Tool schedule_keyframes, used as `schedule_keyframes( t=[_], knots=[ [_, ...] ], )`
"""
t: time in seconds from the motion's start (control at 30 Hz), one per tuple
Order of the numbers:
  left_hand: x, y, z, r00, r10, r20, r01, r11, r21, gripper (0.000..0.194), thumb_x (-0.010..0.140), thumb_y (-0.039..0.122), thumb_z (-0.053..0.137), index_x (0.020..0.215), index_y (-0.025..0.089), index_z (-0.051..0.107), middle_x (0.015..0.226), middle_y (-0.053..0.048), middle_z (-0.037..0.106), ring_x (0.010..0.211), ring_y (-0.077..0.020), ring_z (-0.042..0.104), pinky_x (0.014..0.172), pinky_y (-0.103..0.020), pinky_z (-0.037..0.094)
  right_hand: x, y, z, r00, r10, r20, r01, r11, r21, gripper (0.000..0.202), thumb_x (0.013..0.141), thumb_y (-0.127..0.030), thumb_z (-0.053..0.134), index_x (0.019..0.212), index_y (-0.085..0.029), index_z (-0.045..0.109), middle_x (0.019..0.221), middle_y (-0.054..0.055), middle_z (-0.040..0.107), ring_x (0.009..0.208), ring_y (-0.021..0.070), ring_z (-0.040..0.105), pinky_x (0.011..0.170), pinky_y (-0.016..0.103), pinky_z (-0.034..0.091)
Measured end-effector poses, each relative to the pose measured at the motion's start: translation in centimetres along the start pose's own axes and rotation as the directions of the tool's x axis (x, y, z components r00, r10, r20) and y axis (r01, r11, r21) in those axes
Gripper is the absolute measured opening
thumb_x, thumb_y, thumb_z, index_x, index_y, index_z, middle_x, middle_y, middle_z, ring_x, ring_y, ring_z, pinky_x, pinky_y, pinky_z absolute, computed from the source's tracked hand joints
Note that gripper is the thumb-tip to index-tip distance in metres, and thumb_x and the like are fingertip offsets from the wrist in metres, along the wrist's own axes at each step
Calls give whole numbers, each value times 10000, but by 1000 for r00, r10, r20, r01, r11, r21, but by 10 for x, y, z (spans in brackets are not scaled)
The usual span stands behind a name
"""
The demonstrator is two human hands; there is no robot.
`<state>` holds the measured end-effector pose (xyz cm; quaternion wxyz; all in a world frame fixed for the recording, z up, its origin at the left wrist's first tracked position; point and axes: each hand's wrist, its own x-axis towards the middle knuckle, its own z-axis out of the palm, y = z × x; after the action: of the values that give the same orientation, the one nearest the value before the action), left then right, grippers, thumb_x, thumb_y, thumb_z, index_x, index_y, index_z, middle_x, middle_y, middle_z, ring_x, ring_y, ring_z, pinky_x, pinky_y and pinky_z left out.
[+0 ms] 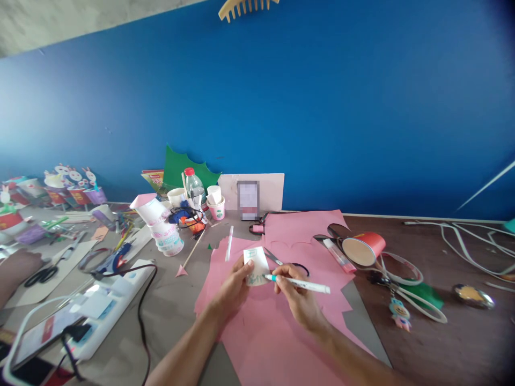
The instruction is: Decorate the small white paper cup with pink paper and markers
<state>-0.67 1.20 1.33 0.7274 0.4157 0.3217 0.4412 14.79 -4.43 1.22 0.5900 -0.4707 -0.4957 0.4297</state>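
Note:
My left hand (236, 280) pinches a small white paper piece (257, 262) along its left side, thumb on top. Green marks show near the paper's upper end and across its lower part. In my right hand (295, 297) is a white marker pen (309, 285) with a teal band, its tip at the paper's lower right edge. Pink paper sheets (261, 343) lie beneath both hands. Just behind the right hand rests a pair of scissors (276, 257), partly hidden. Another white pen (229, 243) lies on the pink paper, left of the white piece.
Stacked paper cups (166, 236), a red-capped bottle (195, 187) and a phone (248, 201) stand at the back. On the right are a glue stick (338, 256), a red cup (368, 246) and cables. A power strip (108, 305) and another person's hand (22, 268) are left.

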Motion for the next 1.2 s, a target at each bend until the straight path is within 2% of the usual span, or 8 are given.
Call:
schedule_keyframes(
  t=[0.23, 0.5, 0.77, 0.97, 1.2],
  knots=[
    [0, -3, -2, 1000, 16, 9, -16, 1000, 1, 356, 779, 463, 754, 940, 162, 654, 731, 8, 598, 639, -122, 486, 598, -234, 379, 1, 4, -2, 1000, 17, 8, -17, 1000, -4, 248, 854, -456, 586, 775, -222, 605, 584, -21, 548, 522, 141, 443, 481, 246, 348],
    [1, -3, -2, 1000, 12, 24, -12, 1000, -17, 354, 779, 455, 758, 959, 164, 665, 745, 3, 618, 657, -125, 516, 618, -231, 397, 1, 11, -4, 999, 33, -3, -33, 999, 8, 232, 855, -443, 579, 781, -225, 607, 592, -19, 558, 537, 145, 451, 493, 250, 346],
    [0, -3, -3, 1000, -1, 8, 1, 1000, -30, 384, 767, 464, 768, 981, 160, 672, 722, 9, 607, 638, -122, 511, 601, -229, 387, -2, 6, -3, 997, 64, 33, -63, 998, -19, 208, 861, -412, 568, 787, -222, 606, 605, -20, 560, 530, 135, 440, 486, 246, 347],
    [0, -2, -2, 1000, 0, 21, 1, 1000, -28, 383, 773, 454, 763, 997, 158, 669, 744, -3, 636, 642, -128, 532, 607, -230, 398, 1, 6, -4, 1000, 27, 9, -27, 999, -20, 223, 850, -411, 577, 730, -224, 591, 565, -29, 528, 525, 137, 444, 479, 247, 342],
    [1, -1, 0, 1000, -2, 16, 3, 1000, -31, 422, 743, 464, 790, 1004, 154, 669, 798, -33, 668, 727, -163, 599, 631, -237, 422, 4, 13, -6, 996, 69, -54, -65, 996, 63, 202, 834, -400, 590, 754, -214, 604, 566, -29, 554, 565, 144, 475, 556, 262, 375]
  ],
)
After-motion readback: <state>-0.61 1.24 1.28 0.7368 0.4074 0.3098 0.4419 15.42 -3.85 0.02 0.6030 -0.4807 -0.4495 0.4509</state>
